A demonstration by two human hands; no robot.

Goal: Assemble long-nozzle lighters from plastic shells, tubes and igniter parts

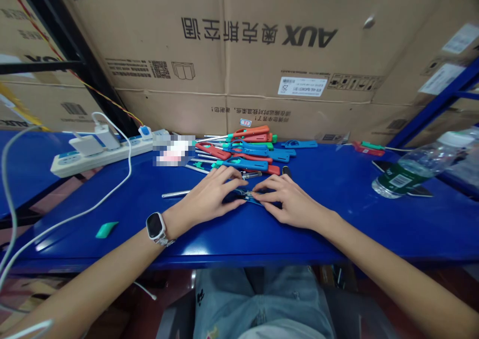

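Note:
A blue lighter (255, 200) lies low over the blue table between my hands, its long metal tube (175, 194) sticking out to the left beyond my wrist. My left hand (213, 194) has its fingers curled round the lighter's left part, partly hiding it. From the right, my right hand (290, 201) pinches at small parts near the lighter's middle; the fingertips cover the exact contact. Just behind my hands is a pile of red, blue, green and orange long-tube lighters (243, 152). A small clear part (252, 174) lies in front of the pile.
On the left are a white power strip (63, 165) with chargers and a white cable (108, 191), plus a green piece (107, 229). A water bottle (406, 171) lies tilted at the right over dark flat objects. A large cardboard box (254, 74) stands behind the table (239, 244).

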